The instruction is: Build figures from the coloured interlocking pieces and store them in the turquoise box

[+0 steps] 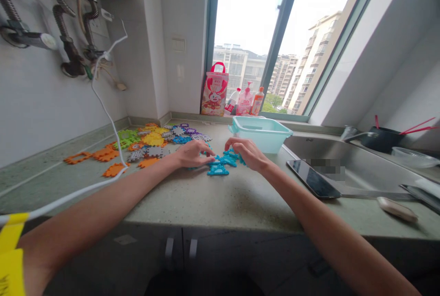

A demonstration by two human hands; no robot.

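Both my hands rest on a small cluster of blue puzzle-like plastic pieces (220,164) on the green-grey countertop (206,200). My left hand (193,154) lies over the left side of the cluster, fingers curled and pinching a blue piece. My right hand (246,153) is curled over the right side, fingers pressed on the blue pieces. Behind my left hand a spread of orange, yellow, green, grey and purple pieces (144,144) lies loose on the counter.
A light teal plastic basin (261,134) stands just behind my hands. A dark phone (312,178) lies at the sink's edge, the steel sink (347,167) to its right. A white cable (106,112) crosses the counter. Bottles and a red-white bag (215,90) stand on the windowsill.
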